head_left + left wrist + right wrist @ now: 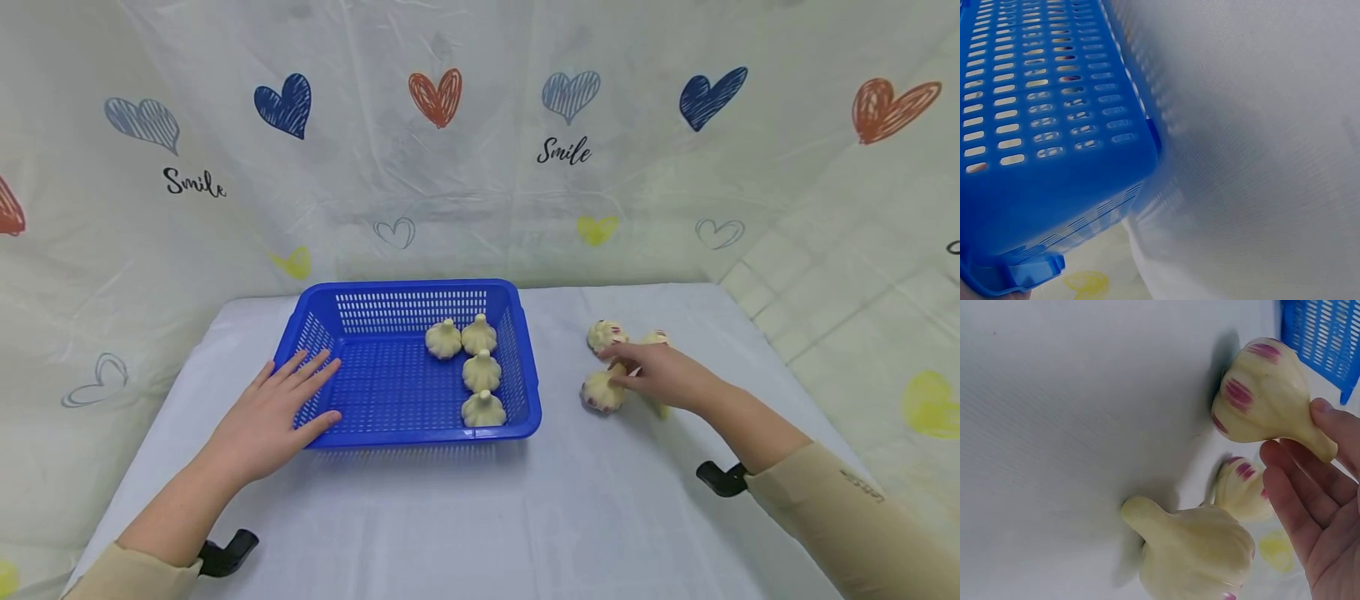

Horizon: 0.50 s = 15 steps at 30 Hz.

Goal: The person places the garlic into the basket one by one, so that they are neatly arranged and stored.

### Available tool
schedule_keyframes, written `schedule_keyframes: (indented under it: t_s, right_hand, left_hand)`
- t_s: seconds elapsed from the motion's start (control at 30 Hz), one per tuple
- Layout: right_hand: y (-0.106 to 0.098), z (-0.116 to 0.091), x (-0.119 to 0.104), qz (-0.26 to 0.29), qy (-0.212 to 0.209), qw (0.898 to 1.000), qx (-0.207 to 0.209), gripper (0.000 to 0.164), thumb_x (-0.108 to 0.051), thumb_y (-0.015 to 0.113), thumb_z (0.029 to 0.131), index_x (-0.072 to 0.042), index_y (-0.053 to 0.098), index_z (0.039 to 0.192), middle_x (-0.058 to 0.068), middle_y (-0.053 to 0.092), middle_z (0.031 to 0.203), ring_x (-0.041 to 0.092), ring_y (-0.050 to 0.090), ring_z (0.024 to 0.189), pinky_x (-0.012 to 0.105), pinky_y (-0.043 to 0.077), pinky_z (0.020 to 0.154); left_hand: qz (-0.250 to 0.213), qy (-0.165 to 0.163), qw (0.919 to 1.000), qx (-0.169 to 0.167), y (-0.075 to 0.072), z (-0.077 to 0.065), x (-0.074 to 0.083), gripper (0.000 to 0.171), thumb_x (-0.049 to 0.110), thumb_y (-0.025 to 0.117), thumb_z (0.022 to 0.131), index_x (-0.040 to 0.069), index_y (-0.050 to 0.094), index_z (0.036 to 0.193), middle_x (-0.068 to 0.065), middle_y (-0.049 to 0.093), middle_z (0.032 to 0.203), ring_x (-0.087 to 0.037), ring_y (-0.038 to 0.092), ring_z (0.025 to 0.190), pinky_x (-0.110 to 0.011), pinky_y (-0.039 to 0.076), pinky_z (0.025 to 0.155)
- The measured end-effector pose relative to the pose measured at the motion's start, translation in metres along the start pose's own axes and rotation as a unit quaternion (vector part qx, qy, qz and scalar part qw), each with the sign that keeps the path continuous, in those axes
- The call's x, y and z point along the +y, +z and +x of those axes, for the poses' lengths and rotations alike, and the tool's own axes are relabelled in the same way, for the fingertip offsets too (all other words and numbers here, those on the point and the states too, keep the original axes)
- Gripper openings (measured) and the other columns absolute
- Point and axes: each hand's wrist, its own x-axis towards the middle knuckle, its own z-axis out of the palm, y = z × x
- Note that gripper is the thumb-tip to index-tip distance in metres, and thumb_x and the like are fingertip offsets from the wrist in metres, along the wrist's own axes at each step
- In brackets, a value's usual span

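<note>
My right hand [663, 375] pinches the stem of a garlic bulb [1266, 394] with purple streaks, thumb on one side and fingers on the other. Two more bulbs lie near that hand: one garlic bulb [606, 335] just behind the fingers, and another [1197, 550], partly hidden by the hand in the head view. My left hand [273, 417] lies over the left rim of a blue plastic basket [420, 437], its fingers spread and straight. Several white garlic bulbs [482, 371] stand, stems up, along the right part of the basket.
A white cloth covers the table [450, 525]. Behind it hangs a pale sheet [495, 192] printed with hearts and lettering. The basket's slotted wall [1041, 94] fills much of the left wrist view. Dark bands with small mounts sit on both wrists.
</note>
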Motion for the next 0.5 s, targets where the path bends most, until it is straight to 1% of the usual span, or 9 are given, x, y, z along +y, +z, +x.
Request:
schedule_keyframes:
  t_s: [0.1, 0.27, 0.4, 0.5]
  right_hand:
    - [0.0006, 0.0008, 0.0012, 0.003, 0.003, 1.0, 0.003, 0.035, -0.021, 0.075, 0.09, -0.007, 0.065, 0.121, -0.008, 0.068, 0.092, 0.011, 0.062, 0.087, 0.034, 0.053, 0.075]
    - [0.0011, 0.0027, 0.002, 0.021, 0.001, 1.0, 0.003, 0.031, -0.024, 0.077, 0.088, -0.009, 0.067, 0.113, -0.009, 0.063, 0.084, 0.009, 0.057, 0.078, 0.029, 0.05, 0.069]
    - [0.001, 0.0035, 0.0019, 0.025, -0.002, 1.0, 0.006, 0.027, -0.022, 0.077, 0.088, -0.009, 0.068, 0.111, -0.009, 0.062, 0.086, 0.01, 0.056, 0.08, 0.03, 0.05, 0.069]
    - [0.0012, 0.0041, 0.0004, 0.02, -0.01, 1.0, 0.014, 0.026, -0.018, 0.074, 0.09, -0.007, 0.069, 0.114, -0.008, 0.064, 0.091, 0.011, 0.057, 0.084, 0.032, 0.052, 0.072]
  left_hand:
    - [0.0, 0.001, 1.0, 0.0, -0.0004, 0.0, 0.0001, 0.078, 0.067, 0.04, 0.097, 0.021, 0.027, 0.159, -0.007, 0.023, 0.164, -0.038, 0.015, 0.15, -0.057, 0.001, 0.12]
    - [0.0, 0.0, 1.0, 0.0, -0.0001, 0.0001, 0.0001, 0.078, 0.067, 0.04, 0.097, 0.021, 0.026, 0.159, -0.007, 0.022, 0.164, -0.038, 0.014, 0.15, -0.056, 0.0, 0.121]
    - [0.0, 0.001, 1.0, 0.001, -0.0004, -0.0002, 0.0, 0.078, 0.067, 0.04, 0.097, 0.022, 0.026, 0.159, -0.007, 0.023, 0.164, -0.038, 0.015, 0.15, -0.056, 0.0, 0.121]
    - [0.001, 0.001, 1.0, 0.003, -0.0001, -0.0004, -0.0005, 0.078, 0.067, 0.04, 0.097, 0.021, 0.026, 0.159, -0.007, 0.023, 0.164, -0.038, 0.015, 0.15, -0.056, 0.001, 0.121]
